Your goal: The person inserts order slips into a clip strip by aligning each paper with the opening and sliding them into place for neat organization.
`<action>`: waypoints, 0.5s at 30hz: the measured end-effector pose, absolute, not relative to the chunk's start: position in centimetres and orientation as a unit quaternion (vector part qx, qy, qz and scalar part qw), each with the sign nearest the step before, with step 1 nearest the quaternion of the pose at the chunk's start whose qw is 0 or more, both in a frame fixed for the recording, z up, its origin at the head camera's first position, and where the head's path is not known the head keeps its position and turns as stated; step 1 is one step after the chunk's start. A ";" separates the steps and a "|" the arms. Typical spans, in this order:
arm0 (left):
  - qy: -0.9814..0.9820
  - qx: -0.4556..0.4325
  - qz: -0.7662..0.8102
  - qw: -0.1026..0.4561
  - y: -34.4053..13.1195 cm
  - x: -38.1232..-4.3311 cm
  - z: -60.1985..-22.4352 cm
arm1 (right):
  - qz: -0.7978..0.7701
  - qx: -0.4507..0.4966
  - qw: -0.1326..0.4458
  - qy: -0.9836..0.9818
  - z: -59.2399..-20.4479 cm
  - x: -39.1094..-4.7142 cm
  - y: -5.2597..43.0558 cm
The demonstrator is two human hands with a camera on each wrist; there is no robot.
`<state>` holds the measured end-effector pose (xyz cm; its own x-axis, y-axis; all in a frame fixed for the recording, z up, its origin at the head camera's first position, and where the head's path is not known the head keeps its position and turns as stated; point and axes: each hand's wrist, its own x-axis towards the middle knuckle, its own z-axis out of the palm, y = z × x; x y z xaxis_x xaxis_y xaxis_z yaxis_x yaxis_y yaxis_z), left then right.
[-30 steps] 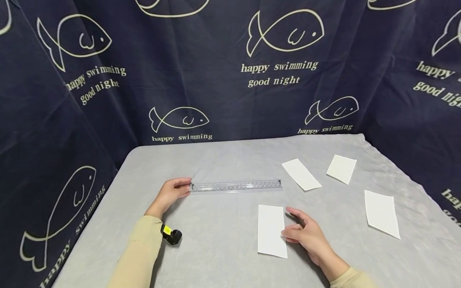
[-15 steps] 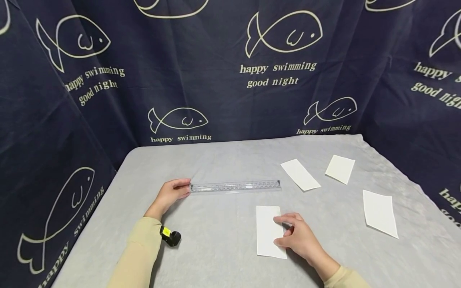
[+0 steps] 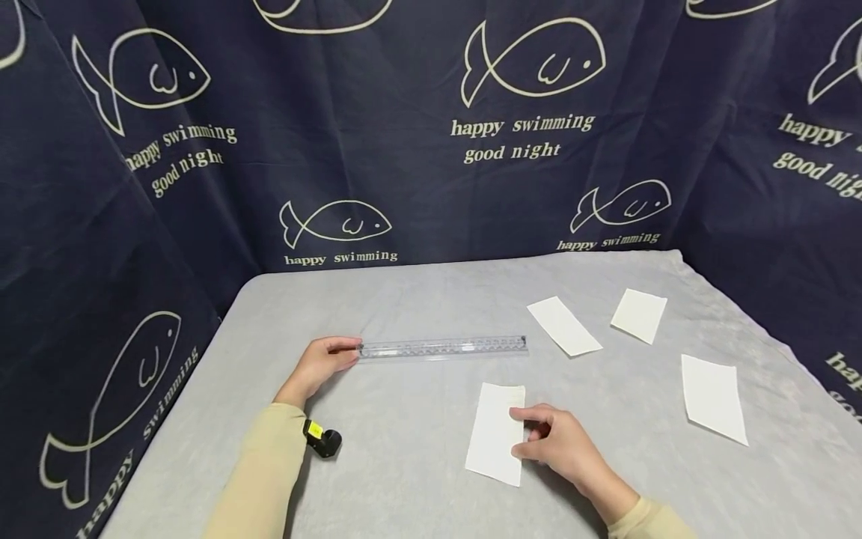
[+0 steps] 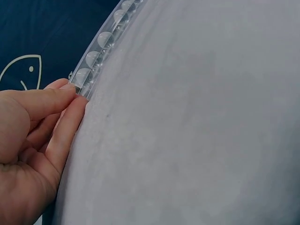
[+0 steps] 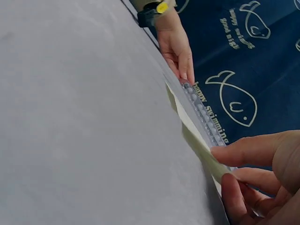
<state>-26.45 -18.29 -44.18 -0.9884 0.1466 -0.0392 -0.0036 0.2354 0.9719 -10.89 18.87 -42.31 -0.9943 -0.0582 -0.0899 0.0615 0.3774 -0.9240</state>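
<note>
My left hand (image 3: 326, 365) pinches the left end of a long clear plastic ruler (image 3: 441, 348) lying crosswise on the table. A row of round shapes runs along the ruler (image 4: 93, 59), and small dark pieces show at both its ends. Nearer the front, my right hand (image 3: 564, 445) pinches the right edge of a small white sheet of paper (image 3: 494, 430) between thumb and fingers. In the right wrist view that paper (image 5: 193, 133) is tilted and slightly bent, its edge raised off the cloth. Part of its right edge is hidden by the fingers.
Three more white paper pieces lie at the right: a slanted strip (image 3: 564, 326), a smaller piece (image 3: 640, 315) behind it, and a larger one (image 3: 714, 399) nearer. Grey cloth covers the table (image 3: 397, 442). A dark blue fish-print curtain (image 3: 417, 165) stands behind and at both sides.
My right hand has moved left from beside the white paper and taken hold of its right edge. The paper has turned slightly, its near end shifting left. The left hand and ruler stay put.
</note>
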 end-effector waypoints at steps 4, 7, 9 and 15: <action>0.772 0.042 0.632 0.064 -18.1 -26.5 -44.3 | -0.575 -0.003 0.048 0.817 -42.5 -10.7 18.8; 0.766 0.042 0.638 0.060 -18.1 -26.4 -44.3 | -0.591 0.027 0.048 0.805 -42.5 -10.8 18.7; 0.764 0.045 0.641 0.059 -18.2 -26.4 -44.4 | -0.604 0.047 0.053 0.794 -42.4 -10.9 18.7; 0.755 0.044 0.650 0.066 -18.3 -26.5 -44.6 | -0.662 0.076 0.073 0.742 -42.5 -11.4 18.7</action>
